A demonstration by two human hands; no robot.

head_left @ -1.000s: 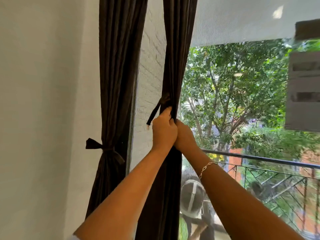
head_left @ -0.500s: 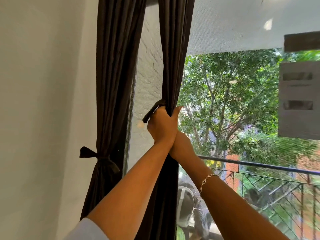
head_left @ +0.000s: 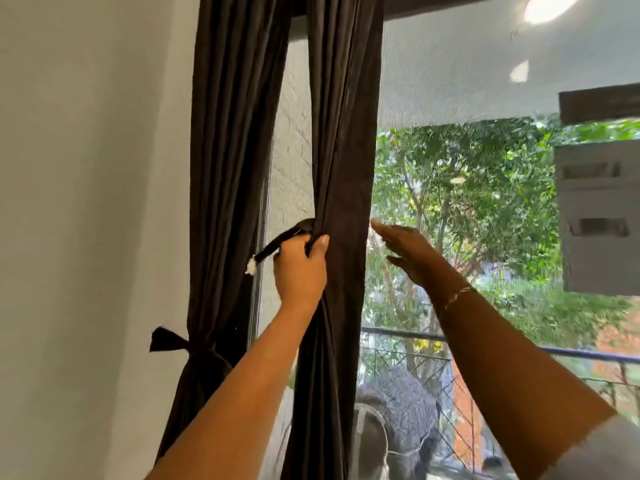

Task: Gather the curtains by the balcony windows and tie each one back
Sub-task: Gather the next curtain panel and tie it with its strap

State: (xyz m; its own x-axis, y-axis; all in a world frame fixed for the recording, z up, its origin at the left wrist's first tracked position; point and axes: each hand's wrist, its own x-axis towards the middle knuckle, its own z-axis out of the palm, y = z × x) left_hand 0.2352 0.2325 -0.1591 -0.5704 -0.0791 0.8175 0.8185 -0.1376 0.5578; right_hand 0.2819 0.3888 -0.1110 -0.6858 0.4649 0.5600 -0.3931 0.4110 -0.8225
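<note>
Against balcony window, left hand clutches gathered curtain; right hand flat, holding nothing

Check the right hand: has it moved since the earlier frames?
Yes. The right hand has let go and swung rightward, clear of the untied curtain. It is now open. Earlier it pressed against that curtain beneath the left hand.

The right hand is smeared by motion blur, its fingers hard to tell apart. The tie strap vanishes behind the untied curtain, whose top and bottom run past the picture's edges.
</note>
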